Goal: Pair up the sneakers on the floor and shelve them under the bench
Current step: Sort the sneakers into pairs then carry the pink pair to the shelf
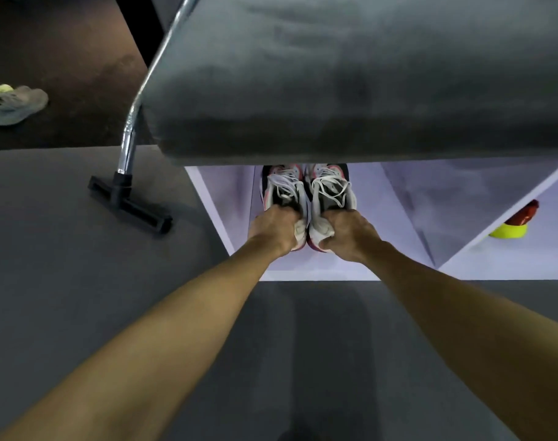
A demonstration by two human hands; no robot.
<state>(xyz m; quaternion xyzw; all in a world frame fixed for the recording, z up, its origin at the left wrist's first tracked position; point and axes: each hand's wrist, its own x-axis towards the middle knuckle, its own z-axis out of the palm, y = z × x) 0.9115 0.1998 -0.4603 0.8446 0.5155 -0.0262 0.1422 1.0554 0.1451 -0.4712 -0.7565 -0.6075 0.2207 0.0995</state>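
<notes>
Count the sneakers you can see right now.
4. Two white-and-black ones sit side by side in the shelf compartment, the left sneaker and the right sneaker. A pale sneaker lies on the floor, far left. A red-and-yellow sneaker shows partly, far right. More may be hidden.

Head view looks down, close, under bench (351, 74).

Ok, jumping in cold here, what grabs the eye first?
Two hands, left hand and right hand, each gripping the heel of a sneaker: left sneaker, right sneaker, side by side in a white shelf compartment under the grey bench. A pale sneaker lies on the floor, far left.
</notes>
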